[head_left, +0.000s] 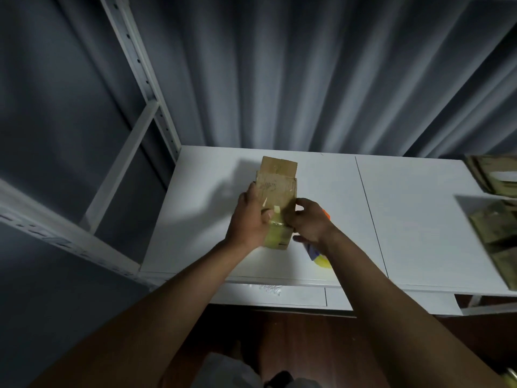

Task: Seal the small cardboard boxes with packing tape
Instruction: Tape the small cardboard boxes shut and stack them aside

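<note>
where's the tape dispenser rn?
Head view: the tape dispenser lies on the white table, mostly hidden under the right hand, just right of the cardboard box that both hands hold.

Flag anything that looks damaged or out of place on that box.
The far flap of the small cardboard box still stands open and its surface looks scuffed. Tape covers only the near end, between the left hand and right hand.
</note>
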